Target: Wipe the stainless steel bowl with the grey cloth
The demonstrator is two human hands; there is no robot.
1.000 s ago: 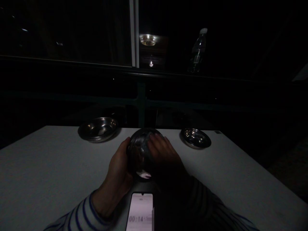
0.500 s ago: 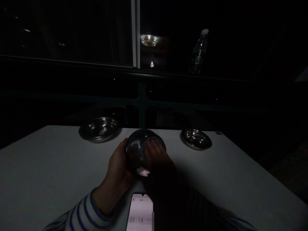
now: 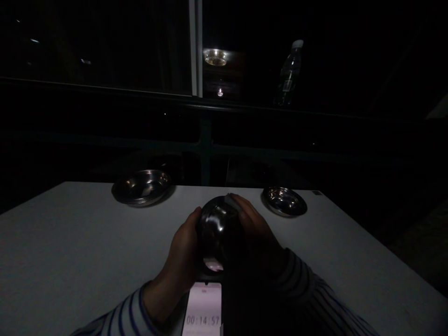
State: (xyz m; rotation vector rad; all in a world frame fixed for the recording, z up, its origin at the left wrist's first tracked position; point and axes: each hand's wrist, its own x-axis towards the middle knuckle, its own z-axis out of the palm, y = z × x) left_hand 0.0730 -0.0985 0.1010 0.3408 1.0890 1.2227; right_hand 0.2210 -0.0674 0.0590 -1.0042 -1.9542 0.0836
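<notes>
A shiny metal bowl (image 3: 215, 228) is tilted above the table, its rounded outside facing me. My left hand (image 3: 184, 249) is closed on the bowl's left side, thumb along the edge. My right hand (image 3: 257, 226) presses a grey cloth (image 3: 233, 202) against the bowl's upper right; only a corner of the cloth shows past the fingers. Deep shadow hides the lower part of the right hand and the bowl's right edge. Below the bowl lies a lit phone (image 3: 203, 310) with a running timer.
A stack of metal bowls (image 3: 142, 188) stands at the table's back left. Another metal bowl (image 3: 284, 201) sits at the back right of the white table (image 3: 87, 261). A clear bottle (image 3: 290, 72) stands on the dark ledge beyond, beside a window frame (image 3: 196, 46).
The bowl has come slightly lower and to the right, turning in my left hand. My right hand has slid from the bowl's middle to its right edge, bringing the cloth into view.
</notes>
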